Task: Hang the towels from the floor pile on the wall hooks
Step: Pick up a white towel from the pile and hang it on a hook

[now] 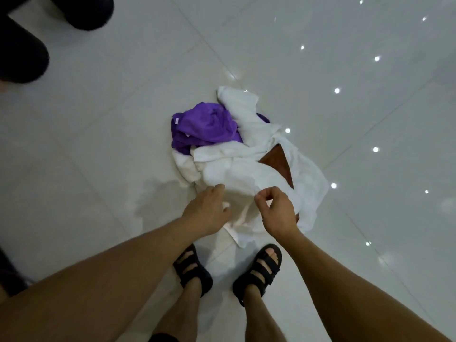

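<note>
A pile of towels lies on the glossy white tiled floor in front of my feet. A large white towel [249, 169] covers most of it, a purple towel [204, 127] bunches at its far left, and a brown cloth [278, 160] shows through a gap on the right. My left hand [207, 211] rests on the near edge of the white towel with fingers curled into the fabric. My right hand [276, 213] pinches a fold of the same white towel between thumb and fingers. No wall hooks are in view.
My feet in black sandals [192, 270] stand just behind the pile. Dark rounded objects [22, 53] sit at the top left corner. Ceiling lights reflect as bright dots across the right side of the floor [370, 119].
</note>
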The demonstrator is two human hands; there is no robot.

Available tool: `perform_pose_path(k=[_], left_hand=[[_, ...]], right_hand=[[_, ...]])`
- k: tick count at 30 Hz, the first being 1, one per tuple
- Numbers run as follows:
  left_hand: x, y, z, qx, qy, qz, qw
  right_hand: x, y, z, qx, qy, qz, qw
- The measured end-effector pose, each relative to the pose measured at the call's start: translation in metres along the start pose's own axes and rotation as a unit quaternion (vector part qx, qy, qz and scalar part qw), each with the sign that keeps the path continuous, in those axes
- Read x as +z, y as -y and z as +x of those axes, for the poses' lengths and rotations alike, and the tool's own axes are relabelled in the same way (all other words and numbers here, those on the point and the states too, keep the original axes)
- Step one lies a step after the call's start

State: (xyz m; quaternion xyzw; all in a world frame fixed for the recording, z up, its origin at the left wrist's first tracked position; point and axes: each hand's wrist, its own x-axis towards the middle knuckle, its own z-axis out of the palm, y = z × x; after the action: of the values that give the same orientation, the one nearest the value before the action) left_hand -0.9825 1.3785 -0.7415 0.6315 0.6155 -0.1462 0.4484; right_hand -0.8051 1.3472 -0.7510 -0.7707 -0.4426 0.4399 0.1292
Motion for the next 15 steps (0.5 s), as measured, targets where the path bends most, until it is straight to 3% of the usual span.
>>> perform_pose_path(k=[5,9,12,15], left_hand=[[-0.087,-0.038,-0.068,0.111,-0.072,-0.049,0.99],[-0.156,-0.055,-0.137,0.162,-0.051,-0.037,0.985],[-0.203,-0.075,-0.188,0.191,-0.018,-0.067,0.979],[-0.245,-0.09,-0.237,0.172,-0.017,-0.135,0.976]], right_hand=[[-0.058,0.098,-0.058,-0.101,0.026,0.102,0.989],[-0.105,0.18,-0.111,-0.1,0.014,0.222,0.97],[-0.137,0.247,-0.146,-0.093,0.086,0.323,0.938],[-0.17,0.311,-0.169,-0.148,0.205,0.317,0.914]])
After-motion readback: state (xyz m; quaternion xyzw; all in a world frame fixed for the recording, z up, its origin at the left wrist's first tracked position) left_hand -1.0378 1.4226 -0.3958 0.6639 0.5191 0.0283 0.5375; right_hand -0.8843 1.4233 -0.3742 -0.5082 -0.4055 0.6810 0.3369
